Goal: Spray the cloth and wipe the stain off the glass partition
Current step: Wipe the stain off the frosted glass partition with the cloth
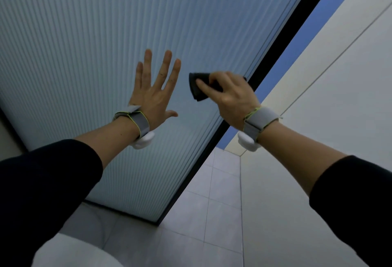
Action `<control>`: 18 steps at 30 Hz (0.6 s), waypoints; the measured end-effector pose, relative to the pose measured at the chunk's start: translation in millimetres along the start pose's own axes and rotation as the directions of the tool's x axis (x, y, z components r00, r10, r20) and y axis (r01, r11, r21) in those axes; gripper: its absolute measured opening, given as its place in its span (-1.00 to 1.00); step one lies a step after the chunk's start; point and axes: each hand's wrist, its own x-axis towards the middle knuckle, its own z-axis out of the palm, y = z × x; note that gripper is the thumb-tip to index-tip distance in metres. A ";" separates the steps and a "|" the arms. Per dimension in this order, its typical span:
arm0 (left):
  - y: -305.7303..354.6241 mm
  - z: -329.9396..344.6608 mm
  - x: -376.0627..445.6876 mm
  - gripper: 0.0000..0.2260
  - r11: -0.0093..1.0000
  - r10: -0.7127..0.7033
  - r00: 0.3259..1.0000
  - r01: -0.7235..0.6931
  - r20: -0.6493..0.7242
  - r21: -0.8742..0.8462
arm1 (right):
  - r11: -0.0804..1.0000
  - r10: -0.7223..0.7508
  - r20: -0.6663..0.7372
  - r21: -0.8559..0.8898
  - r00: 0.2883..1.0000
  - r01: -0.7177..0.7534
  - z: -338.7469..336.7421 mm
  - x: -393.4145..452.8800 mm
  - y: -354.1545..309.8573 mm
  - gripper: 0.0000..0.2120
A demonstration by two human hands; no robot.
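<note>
A ribbed, frosted glass partition (89, 50) fills the left and centre of the head view, edged by a black frame (282, 40) on its right side. My left hand (154, 90) rests flat against the glass with fingers spread, holding nothing. My right hand (229, 95) is closed around a folded dark cloth (197, 86), which it presses to the glass near the frame, just right of my left hand. No stain is discernible on the ribbed surface. No spray bottle is in view.
A pale wall (339, 88) stands close on the right, leaving a narrow gap beside the partition's frame. Grey floor tiles (212, 213) lie below. A white rounded object (70, 252) sits at the bottom left, near my left sleeve.
</note>
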 end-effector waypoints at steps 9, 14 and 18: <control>6.4 35.4 -31.7 0.23 0.999 0.002 0.999 -0.004 0.046 0.051 | 0.990 -0.121 0.266 0.102 0.956 0.097 48.6 -43.8 -62.2 -0.58; 6.3 32.4 -38.8 0.09 1.000 0.014 0.998 -0.015 0.058 0.018 | 0.993 -0.096 0.438 0.106 0.894 0.055 51.6 -44.5 -84.7 -0.61; -0.6 16.9 -51.6 0.12 0.999 0.027 0.991 -0.030 0.134 0.027 | 0.984 -0.092 0.515 0.179 0.852 -0.002 38.0 -34.5 -86.7 -0.62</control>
